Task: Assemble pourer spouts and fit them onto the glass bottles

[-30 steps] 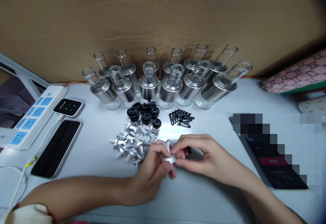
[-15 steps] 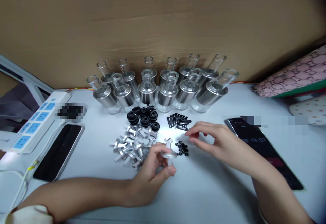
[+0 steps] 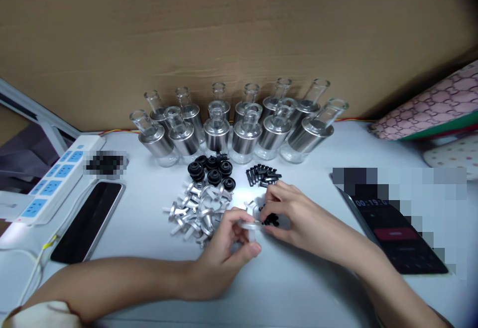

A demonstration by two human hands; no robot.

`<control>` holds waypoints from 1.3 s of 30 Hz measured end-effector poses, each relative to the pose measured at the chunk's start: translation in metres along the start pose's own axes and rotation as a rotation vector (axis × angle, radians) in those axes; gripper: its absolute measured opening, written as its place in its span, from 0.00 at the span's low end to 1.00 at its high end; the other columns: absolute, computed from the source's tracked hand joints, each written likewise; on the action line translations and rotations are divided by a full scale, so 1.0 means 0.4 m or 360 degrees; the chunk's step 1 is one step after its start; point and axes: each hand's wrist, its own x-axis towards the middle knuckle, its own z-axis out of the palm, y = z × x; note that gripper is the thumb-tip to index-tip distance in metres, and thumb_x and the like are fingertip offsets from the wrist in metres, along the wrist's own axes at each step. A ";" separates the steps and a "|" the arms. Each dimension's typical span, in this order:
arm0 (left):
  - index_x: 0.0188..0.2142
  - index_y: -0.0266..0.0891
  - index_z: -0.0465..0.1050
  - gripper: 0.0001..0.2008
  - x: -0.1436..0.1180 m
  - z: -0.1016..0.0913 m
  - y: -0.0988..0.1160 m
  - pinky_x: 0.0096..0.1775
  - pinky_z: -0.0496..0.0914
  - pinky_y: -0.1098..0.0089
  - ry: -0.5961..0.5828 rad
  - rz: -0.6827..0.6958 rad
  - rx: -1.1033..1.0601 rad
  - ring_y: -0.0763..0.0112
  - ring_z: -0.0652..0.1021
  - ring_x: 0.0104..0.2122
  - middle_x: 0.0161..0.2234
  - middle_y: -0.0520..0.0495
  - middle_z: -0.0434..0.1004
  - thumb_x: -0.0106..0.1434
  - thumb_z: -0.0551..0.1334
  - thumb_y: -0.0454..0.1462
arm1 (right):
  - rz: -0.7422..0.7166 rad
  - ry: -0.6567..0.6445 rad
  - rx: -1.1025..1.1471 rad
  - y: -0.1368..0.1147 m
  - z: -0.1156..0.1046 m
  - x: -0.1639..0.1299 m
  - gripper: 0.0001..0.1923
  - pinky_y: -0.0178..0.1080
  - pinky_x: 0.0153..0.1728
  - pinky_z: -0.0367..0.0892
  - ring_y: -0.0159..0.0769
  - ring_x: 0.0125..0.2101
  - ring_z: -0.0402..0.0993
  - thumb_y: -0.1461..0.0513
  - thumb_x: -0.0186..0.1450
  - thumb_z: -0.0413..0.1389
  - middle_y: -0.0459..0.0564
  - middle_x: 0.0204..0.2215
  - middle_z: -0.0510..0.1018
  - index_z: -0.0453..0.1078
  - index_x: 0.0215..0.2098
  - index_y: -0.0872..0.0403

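My left hand [image 3: 233, 241] is closed around a silver pourer spout [image 3: 251, 226], pinching it between thumb and fingers with its flange level. My right hand [image 3: 282, 211] is close against the spout's right side, thumb and forefinger bent together; a tiny dark thing shows at their tips, too small to name. Under those fingers lie small black rings [image 3: 274, 219], partly hidden. Left of my left hand is a heap of similar silver spouts [image 3: 194, 218]. Black ribbed stoppers [image 3: 214, 176] sit behind them, and short black bars [image 3: 261, 172] lie behind my right hand.
Two rows of glass bottles with metal sleeves [image 3: 244, 139] stand along the cardboard wall [image 3: 239, 34]. At left are a power strip [image 3: 52, 183] and a dark phone [image 3: 87, 223]. A larger phone with a timer [image 3: 396, 233] lies at right, near a pink patterned roll [image 3: 429, 104].
My right hand has moved left and down from above the small rings to the spout, and its fingertips have come together. My left hand keeps hold of the spout, almost unmoved.
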 end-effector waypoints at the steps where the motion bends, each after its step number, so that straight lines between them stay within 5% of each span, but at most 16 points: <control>1: 0.49 0.54 0.58 0.12 -0.001 0.000 0.000 0.38 0.62 0.71 -0.0004 0.0010 0.0012 0.78 0.66 0.35 0.40 0.53 0.57 0.69 0.57 0.43 | -0.0010 0.0001 -0.0003 0.001 0.003 0.001 0.02 0.44 0.43 0.60 0.41 0.40 0.65 0.66 0.61 0.61 0.50 0.35 0.69 0.75 0.34 0.53; 7: 0.50 0.54 0.57 0.11 -0.002 0.001 -0.003 0.38 0.62 0.72 0.0000 0.0017 -0.0003 0.78 0.66 0.35 0.40 0.53 0.57 0.69 0.57 0.43 | -0.0051 0.0028 0.0008 0.006 0.011 0.009 0.05 0.43 0.41 0.60 0.41 0.39 0.65 0.68 0.62 0.59 0.50 0.33 0.71 0.75 0.32 0.53; 13: 0.50 0.54 0.58 0.11 0.000 0.001 -0.003 0.38 0.62 0.72 -0.0001 0.0084 -0.0004 0.78 0.66 0.35 0.42 0.52 0.57 0.70 0.57 0.41 | -0.0117 0.0256 0.0411 -0.004 -0.004 0.008 0.05 0.39 0.39 0.65 0.36 0.36 0.70 0.70 0.59 0.56 0.49 0.33 0.75 0.69 0.31 0.55; 23: 0.52 0.60 0.59 0.11 -0.002 0.005 0.000 0.38 0.63 0.71 0.0046 -0.0037 -0.0038 0.78 0.68 0.35 0.44 0.52 0.56 0.71 0.54 0.43 | 0.0202 0.0750 0.1091 -0.002 0.007 0.018 0.04 0.35 0.34 0.70 0.34 0.31 0.76 0.62 0.61 0.58 0.47 0.30 0.80 0.74 0.33 0.53; 31: 0.53 0.60 0.59 0.12 0.002 0.005 0.001 0.39 0.63 0.70 0.0059 0.0004 0.0000 0.78 0.69 0.35 0.42 0.52 0.58 0.71 0.55 0.42 | 0.0438 0.0809 0.1580 0.002 0.025 0.030 0.07 0.34 0.33 0.72 0.33 0.30 0.76 0.60 0.54 0.65 0.47 0.29 0.80 0.76 0.31 0.52; 39: 0.53 0.56 0.60 0.12 -0.006 0.006 -0.007 0.39 0.64 0.69 0.0083 0.0007 0.0022 0.76 0.70 0.35 0.42 0.51 0.59 0.71 0.55 0.42 | 0.0443 0.0750 0.1626 -0.012 0.022 0.034 0.07 0.36 0.32 0.72 0.35 0.29 0.76 0.59 0.51 0.66 0.49 0.27 0.81 0.77 0.28 0.53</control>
